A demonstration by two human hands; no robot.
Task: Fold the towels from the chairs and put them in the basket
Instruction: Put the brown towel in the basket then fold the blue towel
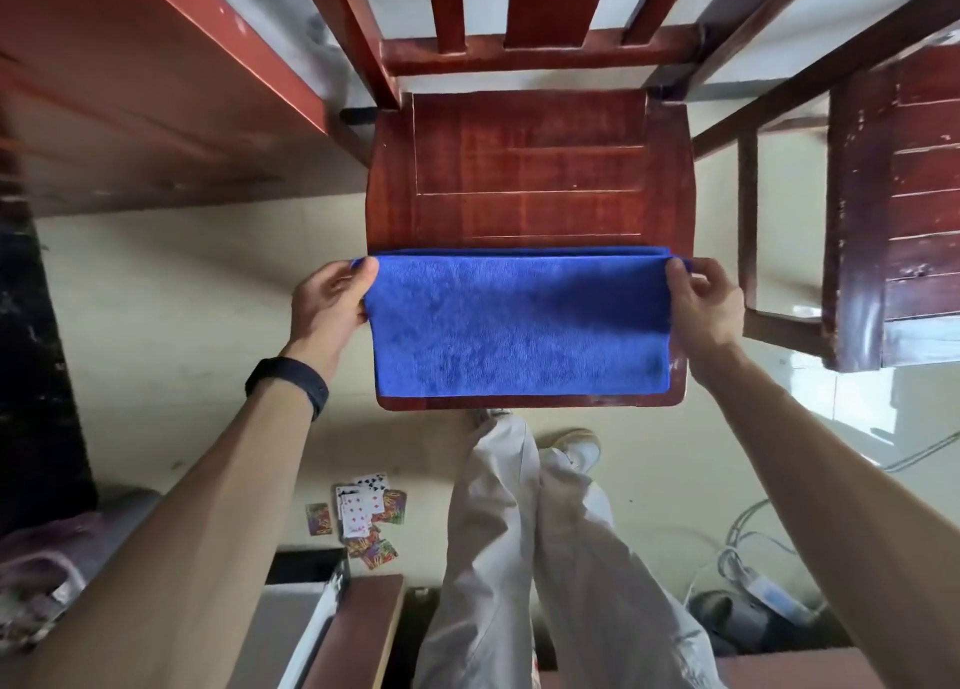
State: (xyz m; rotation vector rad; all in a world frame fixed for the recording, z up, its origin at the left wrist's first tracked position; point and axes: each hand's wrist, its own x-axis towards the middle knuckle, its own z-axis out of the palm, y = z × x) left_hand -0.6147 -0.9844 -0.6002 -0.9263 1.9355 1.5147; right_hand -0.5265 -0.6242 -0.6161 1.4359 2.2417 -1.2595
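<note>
While both hands pinch its corners, the blue towel point(519, 324) lies folded.

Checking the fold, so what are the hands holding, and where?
The left hand pinches the blue towel at its far left corner, the right hand at its far right corner, on the chair.

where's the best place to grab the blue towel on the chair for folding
Its two far corners, one from each short end, where the left hand and right hand pinch it. The blue towel lies flat as a wide strip across the chair seat, ends exposed.
</note>
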